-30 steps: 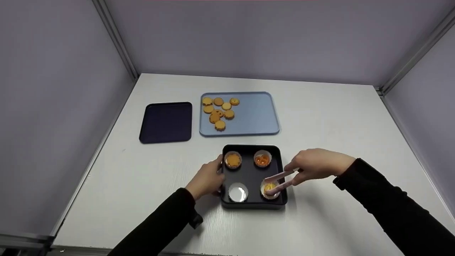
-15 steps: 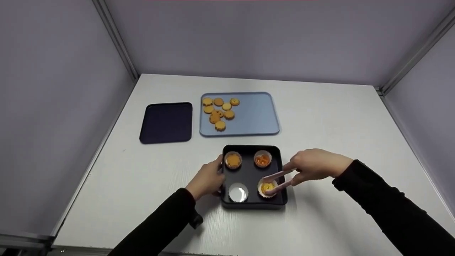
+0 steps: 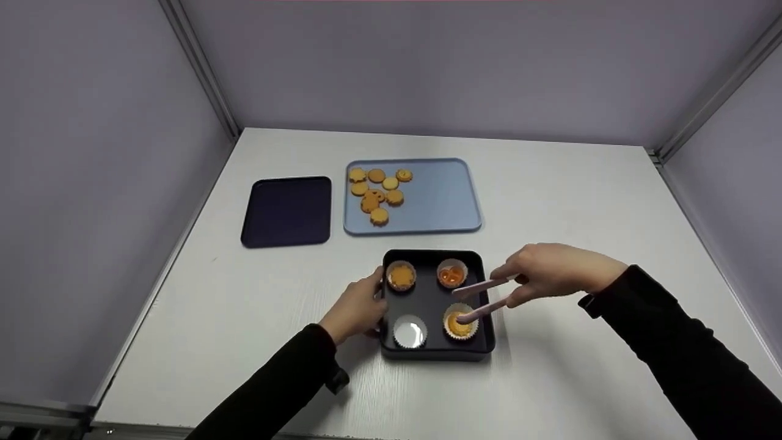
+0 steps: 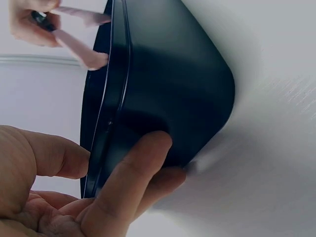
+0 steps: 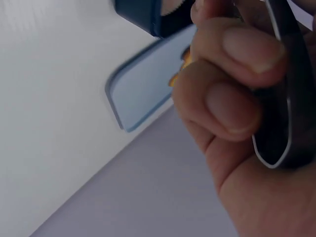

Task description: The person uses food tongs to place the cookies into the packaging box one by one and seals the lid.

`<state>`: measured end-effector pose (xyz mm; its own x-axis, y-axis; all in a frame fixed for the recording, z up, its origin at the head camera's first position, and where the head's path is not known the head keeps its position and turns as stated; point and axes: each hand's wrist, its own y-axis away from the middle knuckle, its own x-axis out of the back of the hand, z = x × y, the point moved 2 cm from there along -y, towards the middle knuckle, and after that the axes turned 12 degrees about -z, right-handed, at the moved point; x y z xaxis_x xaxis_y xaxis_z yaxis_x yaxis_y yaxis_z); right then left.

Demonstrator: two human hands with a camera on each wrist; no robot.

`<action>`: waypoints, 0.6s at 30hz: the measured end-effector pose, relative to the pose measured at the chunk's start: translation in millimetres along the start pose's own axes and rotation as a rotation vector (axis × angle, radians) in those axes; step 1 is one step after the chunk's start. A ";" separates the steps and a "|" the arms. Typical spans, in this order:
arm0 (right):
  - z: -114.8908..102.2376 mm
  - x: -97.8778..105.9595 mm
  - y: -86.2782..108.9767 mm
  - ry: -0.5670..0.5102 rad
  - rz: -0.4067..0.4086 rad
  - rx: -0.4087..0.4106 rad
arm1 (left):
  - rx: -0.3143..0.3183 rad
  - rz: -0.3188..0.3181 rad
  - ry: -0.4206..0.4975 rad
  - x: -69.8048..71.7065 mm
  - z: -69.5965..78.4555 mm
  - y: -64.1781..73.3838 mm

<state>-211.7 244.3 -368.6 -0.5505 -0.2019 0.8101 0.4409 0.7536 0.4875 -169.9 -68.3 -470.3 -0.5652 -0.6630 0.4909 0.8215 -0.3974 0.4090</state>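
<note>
My left hand (image 3: 355, 307) grips the left wall of a black square baking pan (image 3: 424, 302); in the left wrist view its fingers press the outside. In my right hand (image 3: 553, 269) is a pair of tongs (image 3: 486, 310) with pink tips, held spread apart over the pan's right side. The lower tip is over a round yellow cookie (image 3: 459, 328) in the front-right paper cup; whether it touches cannot be told. A star-edged cookie (image 3: 401, 276) fills the back-left cup, and orange pieces (image 3: 451, 277) lie in the back-right one. A white paper cup (image 3: 410, 332) stands front left.
Behind the pan, a light blue tray (image 3: 437, 195) carries several cookies (image 3: 379, 216) on its left half. A dark purple tray (image 3: 287, 212) lies to its left. The white table (image 3: 586, 201) is bounded by grey walls at the back and sides.
The front-right cup shifted slightly left with the tongs around its cookie. Since then the tongs have spread and risen a little, moving away from the cookie. My left hand stays on the pan.
</note>
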 end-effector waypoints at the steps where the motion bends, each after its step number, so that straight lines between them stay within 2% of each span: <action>1: 0.4 3.6 2.0 -0.011 0.007 0.000 | -0.001 0.003 -0.003 0.1 0.0 -0.2; 9: 4.0 31.1 10.6 -0.039 0.082 -0.047 | -0.018 0.004 0.005 -0.1 -2.5 0.8; 18: 20.8 40.3 -14.0 -0.093 0.210 -0.053 | -0.025 -0.007 0.048 -0.9 -1.8 -0.2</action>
<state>-254.7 238.6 -349.5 -0.5042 0.0163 0.8634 0.5878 0.7390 0.3293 -169.4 -68.8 -472.3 -0.5670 -0.6898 0.4502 0.8195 -0.4172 0.3929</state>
